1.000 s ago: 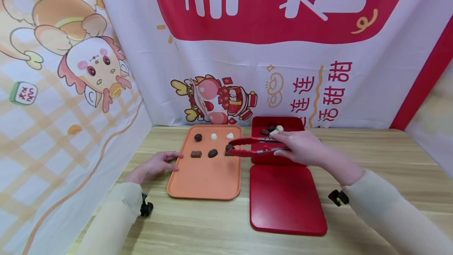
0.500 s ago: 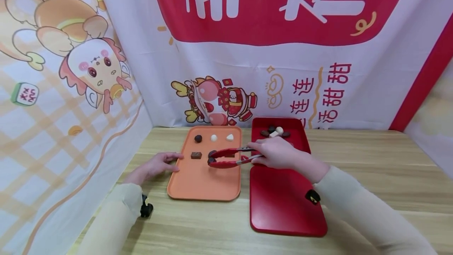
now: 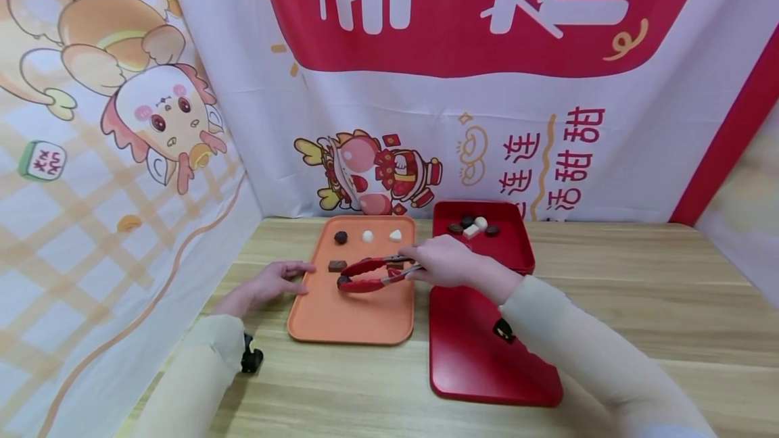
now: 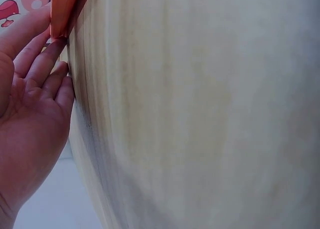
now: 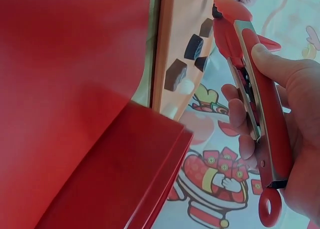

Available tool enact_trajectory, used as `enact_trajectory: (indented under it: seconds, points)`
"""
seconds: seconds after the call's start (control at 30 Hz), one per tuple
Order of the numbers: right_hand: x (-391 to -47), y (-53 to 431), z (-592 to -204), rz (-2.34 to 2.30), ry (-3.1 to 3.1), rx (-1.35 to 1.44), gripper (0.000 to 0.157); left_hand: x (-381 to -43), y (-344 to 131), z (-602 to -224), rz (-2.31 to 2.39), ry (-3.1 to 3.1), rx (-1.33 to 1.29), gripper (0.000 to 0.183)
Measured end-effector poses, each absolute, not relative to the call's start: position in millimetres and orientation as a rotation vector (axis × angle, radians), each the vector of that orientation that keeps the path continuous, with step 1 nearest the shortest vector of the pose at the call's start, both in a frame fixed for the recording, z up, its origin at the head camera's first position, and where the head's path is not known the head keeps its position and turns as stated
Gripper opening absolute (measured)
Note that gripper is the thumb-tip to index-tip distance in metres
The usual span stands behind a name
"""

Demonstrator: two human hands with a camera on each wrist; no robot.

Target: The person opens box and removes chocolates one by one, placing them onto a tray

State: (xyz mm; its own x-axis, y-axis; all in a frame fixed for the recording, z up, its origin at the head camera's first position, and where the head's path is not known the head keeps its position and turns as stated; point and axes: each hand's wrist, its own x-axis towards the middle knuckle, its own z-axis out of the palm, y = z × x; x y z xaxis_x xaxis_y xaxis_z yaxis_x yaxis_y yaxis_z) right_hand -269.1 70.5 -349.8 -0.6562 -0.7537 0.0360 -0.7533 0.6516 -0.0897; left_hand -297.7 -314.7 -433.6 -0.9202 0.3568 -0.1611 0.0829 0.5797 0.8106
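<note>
My right hand [image 3: 445, 261] grips a pair of red tongs [image 3: 368, 285], thumb on one arm and fingers on the other in the right wrist view. Between the tong tips sits a dark chocolate [image 3: 343, 281], just above the orange tray [image 3: 347, 323], in front of a brown rectangular chocolate [image 3: 337, 266]. Behind that row lie a dark round chocolate [image 3: 341, 237] and two white ones [image 3: 368, 236]. The tongs partly cover the middle row in the head view. My left hand [image 3: 272, 281] touches the tray's left rim with fairly straight fingers.
Right of the tray stands a red box [image 3: 517, 249] holding several chocolates [image 3: 471, 232]. Its red lid [image 3: 496, 370] lies flat in front of it. A printed cloth [image 3: 377, 113] hangs close behind, and another wall of cloth rises at the left.
My right hand has carried the tongs and the dark chocolate leftward across the tray, from its right side to near the brown rectangular chocolate. The left hand stays at the rim.
</note>
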Motion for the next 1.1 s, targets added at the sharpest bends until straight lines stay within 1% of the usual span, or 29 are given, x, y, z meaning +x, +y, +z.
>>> enact_trajectory:
  seconds: [0.2,0.43,0.77,1.1]
  points:
    - [-272,56,-353,-0.126,2.842,-1.281,0.029,-299,-316,-435,1.268,2.506,0.376,0.054]
    - [-276,44,-358,-0.129,2.810,-1.261,0.027,-299,-316,-436,1.278,2.497,0.364,0.053]
    - [-282,40,-364,-0.123,2.797,-1.228,0.030,-300,-315,-433,1.269,2.500,0.356,0.054]
    - [-281,49,-362,-0.177,2.804,-1.212,0.040,-299,-316,-434,1.255,2.501,0.370,0.052]
